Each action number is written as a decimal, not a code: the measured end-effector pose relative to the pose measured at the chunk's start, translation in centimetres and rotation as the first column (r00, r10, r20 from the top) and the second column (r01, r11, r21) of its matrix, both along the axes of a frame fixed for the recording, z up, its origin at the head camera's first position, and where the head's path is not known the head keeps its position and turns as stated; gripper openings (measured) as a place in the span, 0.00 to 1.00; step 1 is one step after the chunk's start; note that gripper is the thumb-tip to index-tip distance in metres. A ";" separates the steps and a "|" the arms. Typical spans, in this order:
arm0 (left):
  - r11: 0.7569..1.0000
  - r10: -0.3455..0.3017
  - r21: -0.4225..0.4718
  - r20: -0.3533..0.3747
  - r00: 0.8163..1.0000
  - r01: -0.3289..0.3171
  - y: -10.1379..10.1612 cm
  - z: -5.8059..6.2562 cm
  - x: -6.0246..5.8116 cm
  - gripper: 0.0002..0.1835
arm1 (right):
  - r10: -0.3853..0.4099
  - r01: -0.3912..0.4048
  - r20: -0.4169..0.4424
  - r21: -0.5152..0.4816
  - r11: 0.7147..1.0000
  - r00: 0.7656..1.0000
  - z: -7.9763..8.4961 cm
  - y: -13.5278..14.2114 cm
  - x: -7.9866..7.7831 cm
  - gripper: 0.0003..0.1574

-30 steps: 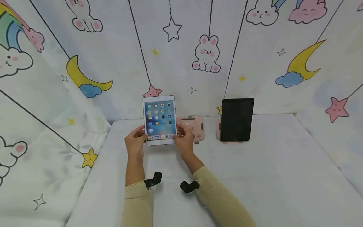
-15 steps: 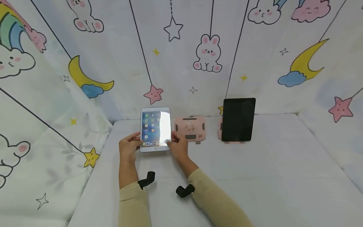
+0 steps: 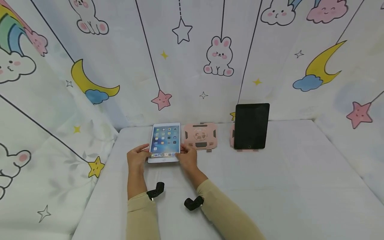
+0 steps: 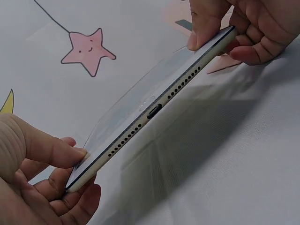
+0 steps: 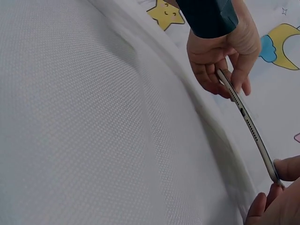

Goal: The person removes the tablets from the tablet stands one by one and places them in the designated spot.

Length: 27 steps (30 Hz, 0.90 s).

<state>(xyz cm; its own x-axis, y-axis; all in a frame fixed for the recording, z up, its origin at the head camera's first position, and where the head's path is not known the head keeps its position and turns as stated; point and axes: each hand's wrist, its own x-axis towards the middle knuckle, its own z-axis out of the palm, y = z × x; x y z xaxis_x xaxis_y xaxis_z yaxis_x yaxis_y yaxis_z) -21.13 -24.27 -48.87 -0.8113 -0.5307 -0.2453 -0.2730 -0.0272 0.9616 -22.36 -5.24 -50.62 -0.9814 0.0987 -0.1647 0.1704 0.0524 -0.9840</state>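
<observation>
A white-framed tablet with its screen lit and rows of app icons is held between both hands, tilted back above the white table. My left hand pinches its lower left corner, thumb on the front and fingers curled beneath. At the lower right corner my right hand grips it the same way. The left wrist view shows the bottom edge of the tablet with its charging port and speaker holes, a shadow lying on the cloth below. Just right of the tablet lies a pink tablet case with dark patches.
A black tablet, screen dark, stands upright at the back right, with pink showing behind it. The white-covered table meets a cartoon-printed cloth backdrop at its far edge. Black wrist cameras sit at the sleeves.
Both hands have brought the tablet down and slightly left from in front of the backdrop, and it now leans further back. The pink case beside it is more fully visible.
</observation>
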 end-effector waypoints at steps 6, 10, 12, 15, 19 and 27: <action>0.999 0.019 -0.026 0.013 1.000 -0.019 0.2 -0.1 0.0 0.24 | -0.006 0.006 0.020 0.012 1.000 1.000 0.0 -0.1 0.0 0.31; 0.998 0.009 -0.063 0.028 1.000 -0.007 0.3 -0.2 0.0 0.24 | -0.004 0.004 0.033 0.004 1.000 0.999 0.0 -0.2 0.0 0.30; 0.996 0.005 -0.085 0.037 0.999 -0.001 0.3 -0.2 0.0 0.24 | -0.006 0.006 0.035 0.000 1.000 0.999 -0.1 -0.2 -0.1 0.30; 0.994 0.002 -0.107 0.045 0.999 0.003 0.4 -0.3 0.0 0.24 | -0.008 0.008 0.037 0.007 1.000 0.999 -0.2 -0.3 -0.3 0.30; 0.993 0.000 -0.118 0.056 0.998 0.007 0.4 -0.3 0.1 0.23 | -0.018 0.017 0.043 0.017 1.000 0.999 -0.3 -0.6 -0.3 0.31; 0.987 0.015 -0.159 0.067 0.998 -0.005 0.5 -0.5 0.1 0.22 | -0.052 0.048 0.068 0.058 0.997 0.996 -0.2 -1.5 -0.5 0.30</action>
